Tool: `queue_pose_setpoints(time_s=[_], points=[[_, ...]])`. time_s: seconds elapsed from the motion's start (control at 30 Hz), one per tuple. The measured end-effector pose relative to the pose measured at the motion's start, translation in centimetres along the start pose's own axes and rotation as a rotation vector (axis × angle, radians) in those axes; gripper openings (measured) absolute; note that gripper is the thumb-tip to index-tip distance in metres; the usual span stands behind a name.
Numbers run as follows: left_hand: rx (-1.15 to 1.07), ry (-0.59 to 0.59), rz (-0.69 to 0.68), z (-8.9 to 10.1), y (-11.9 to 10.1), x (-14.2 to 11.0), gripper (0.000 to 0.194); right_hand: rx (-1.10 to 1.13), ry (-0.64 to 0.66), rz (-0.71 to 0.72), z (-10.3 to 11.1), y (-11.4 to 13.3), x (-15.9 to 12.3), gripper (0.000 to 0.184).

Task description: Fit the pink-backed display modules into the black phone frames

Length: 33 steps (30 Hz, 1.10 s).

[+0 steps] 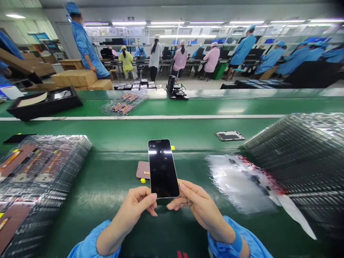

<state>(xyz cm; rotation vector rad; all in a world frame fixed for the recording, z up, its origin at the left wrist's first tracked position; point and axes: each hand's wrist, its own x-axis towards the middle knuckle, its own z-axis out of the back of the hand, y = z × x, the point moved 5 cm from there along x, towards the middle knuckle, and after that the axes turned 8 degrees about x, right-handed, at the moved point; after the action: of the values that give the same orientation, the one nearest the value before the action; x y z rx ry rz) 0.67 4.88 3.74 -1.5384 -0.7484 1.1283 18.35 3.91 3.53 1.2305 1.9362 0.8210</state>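
Observation:
A black phone screen panel (pixel 162 167) is held upright above the green work surface (pixel 113 186), glossy face toward me. My left hand (pixel 135 209) pinches its lower left corner. My right hand (pixel 197 206) grips its lower right corner with thumb and fingers. Behind the panel lies a brownish part (pixel 142 169) with yellow tabs, flat on the surface.
A stack of clear trays with brown panels (pixel 34 179) sits at left. Empty clear trays (pixel 303 157) are piled at right, with loose plastic films (pixel 242 182) beside them. A framed part (pixel 229 135) lies on the conveyor belt (pixel 188 107). Workers in blue coats stand beyond.

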Motion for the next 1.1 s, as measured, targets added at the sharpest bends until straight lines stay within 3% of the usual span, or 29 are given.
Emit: queue_pose_setpoints(time_s=[0.27,0.6,0.73,0.83,1.1], points=[[-0.029,-0.016,0.002,0.2,0.1,-0.7,0.040,-0.051,0.044,0.039,-0.2,-0.2,0.2,0.040],[0.096,-0.024,-0.048,0.2,-0.6,-1.1,0.038,-0.210,0.067,0.130,-0.8,0.2,-0.6,0.037],[0.130,-0.095,-0.062,-0.2,-1.2,-1.4,0.038,-0.250,-0.001,0.216,-1.0,-0.4,-0.5,0.049],[0.137,-0.119,-0.056,-0.5,-1.4,-1.5,0.038,-0.320,-0.057,0.251,-1.2,-0.6,-0.5,0.045],[0.160,-0.105,-0.066,-0.4,-0.8,-1.5,0.038,-0.382,0.092,0.235,-1.6,0.4,-0.7,0.048]])
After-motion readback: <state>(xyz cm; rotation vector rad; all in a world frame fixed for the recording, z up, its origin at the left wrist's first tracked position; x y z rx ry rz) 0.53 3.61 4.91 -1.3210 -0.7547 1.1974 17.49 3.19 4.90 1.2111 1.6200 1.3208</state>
